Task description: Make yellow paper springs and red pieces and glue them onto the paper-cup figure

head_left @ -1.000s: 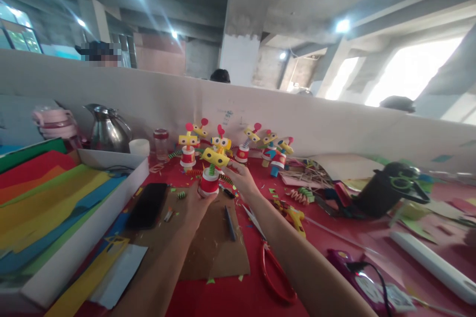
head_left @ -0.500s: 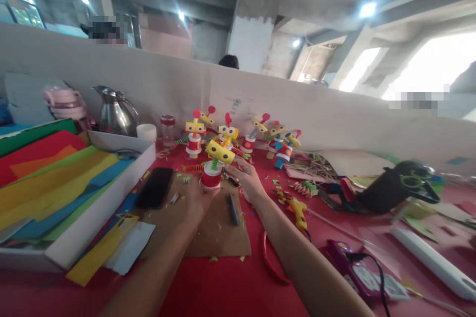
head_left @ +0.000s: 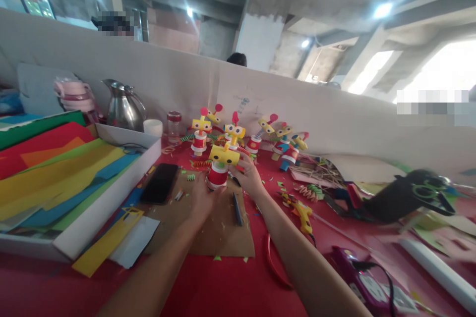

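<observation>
Seeing at far left a white box (head_left: 111,198) holding coloured paper (head_left: 52,188), then a dark phone (head_left: 160,184) lying at the left edge of a brown board (head_left: 223,240). Gripping the doll (head_left: 217,176) low on its red cup with the left hand (head_left: 205,198), holding it roughly upright near the board's far edge, before a row of similar dolls (head_left: 200,141). Finding the yellow head (head_left: 224,157) and eyes already sitting above the cup, so judging head and body as put together. Noticing a reddish spring (head_left: 202,164) just left of the cup, probably serving as an arm, without being sure of its joining. Making out no red topper on this head like those behind, so counting that piece as perhaps left; not seeing any legs past the fingers. Curling the right hand (head_left: 251,176) at the head's right end, seemingly touching, with no telling about a firm pinch. Seeing untouched, rightward, a pen-like stick (head_left: 237,209), a red handle (head_left: 273,268), a yellow glue gun (head_left: 304,214) and a purple box (head_left: 345,263).
</observation>
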{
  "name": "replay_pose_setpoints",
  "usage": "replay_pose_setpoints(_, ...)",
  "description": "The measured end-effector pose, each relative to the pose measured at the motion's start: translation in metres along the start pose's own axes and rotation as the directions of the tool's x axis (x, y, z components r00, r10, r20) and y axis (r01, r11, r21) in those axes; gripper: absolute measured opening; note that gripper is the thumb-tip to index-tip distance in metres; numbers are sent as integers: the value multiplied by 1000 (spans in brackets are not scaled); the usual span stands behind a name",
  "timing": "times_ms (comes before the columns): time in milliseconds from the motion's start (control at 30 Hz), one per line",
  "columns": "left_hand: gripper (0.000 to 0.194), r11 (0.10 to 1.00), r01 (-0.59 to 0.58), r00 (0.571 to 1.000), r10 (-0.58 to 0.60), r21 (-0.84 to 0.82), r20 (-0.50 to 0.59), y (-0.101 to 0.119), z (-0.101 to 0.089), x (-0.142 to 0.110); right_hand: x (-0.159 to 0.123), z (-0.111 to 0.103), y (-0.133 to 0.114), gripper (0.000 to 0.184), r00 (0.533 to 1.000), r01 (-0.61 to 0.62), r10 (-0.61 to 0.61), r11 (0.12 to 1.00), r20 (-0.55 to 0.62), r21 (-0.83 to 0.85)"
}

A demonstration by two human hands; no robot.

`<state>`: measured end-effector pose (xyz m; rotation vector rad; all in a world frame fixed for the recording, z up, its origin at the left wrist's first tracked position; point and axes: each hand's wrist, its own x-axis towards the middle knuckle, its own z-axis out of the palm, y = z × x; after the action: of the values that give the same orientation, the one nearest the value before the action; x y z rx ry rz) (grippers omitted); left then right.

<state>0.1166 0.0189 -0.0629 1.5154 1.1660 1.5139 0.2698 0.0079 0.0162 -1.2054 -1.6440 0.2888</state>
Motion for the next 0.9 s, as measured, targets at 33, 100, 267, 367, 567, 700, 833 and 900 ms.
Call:
replay_pose_setpoints(33,56,1000,-19,1000,19,12,-5,-2,0,0,-1,0,0,21,1000,11,-11,1000,0,-24)
replay_pose_setpoints(100,59,997,-58,998,58,43,-12,-4,0,0,-3,0,1,19,1000,27,-27,998,-8,-61)
replay_pose_setpoints(267,55,991,-93,995,91,92,28,1,-2,-2,-5,0,-1,18,999,43,-46,990,-18,-135)
replay_pose_setpoints(367,54,992,-87,996,84,90,26,10,-4,-4,-5,1,-2,20,997,61,-66,985,-28,-163)
replay_pose_setpoints(567,55,991,-99,995,97,87,29,13,-6,-7,-5,4,0,20,999,27,-30,996,-37,-85)
replay_pose_setpoints(700,54,984,-113,994,111,139,17,6,-3,-8,-2,1,-1,23,1000,-22,23,994,-10,110)
replay_pose_setpoints(833,54,983,-106,994,108,147,-1,1,1,-8,1,-6,-10,31,998,-56,42,948,49,314)
replay_pose_setpoints(900,53,981,-116,993,119,157,-11,2,0,-8,0,-9,-14,35,996,-80,58,924,71,373)
